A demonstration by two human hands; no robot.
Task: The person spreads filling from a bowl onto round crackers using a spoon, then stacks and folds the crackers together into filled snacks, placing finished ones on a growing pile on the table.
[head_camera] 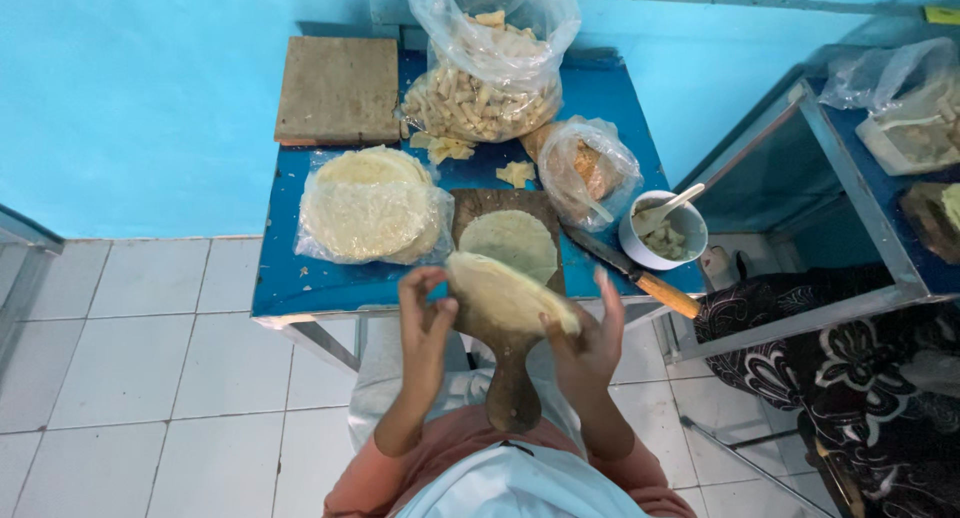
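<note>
A thin, pale round wrapper (512, 294) is held up between both hands, just above the wooden paddle board (505, 363). The left hand (424, 323) is closed lightly on the wrapper's near-left edge, with the fingertips pinched narrow; the right hand (590, 340) is spread wide beneath the wrapper's right end, so that the sheet is supported rather than gripped. A second wrapper (510, 240) is laid flat on the board just beyond the hands. To the far left of the left hand, a stack of wrappers in a clear bag (372, 206) is seen on the blue table (280, 278). Near the right hand, a knife with a wooden handle (640, 278) and a white bowl with a spoon (668, 233) are placed.

A tear seems likely if the sheet is pulled apart while only its edges are held. It could also fold onto itself and stick, since its middle is left sagging.
</note>
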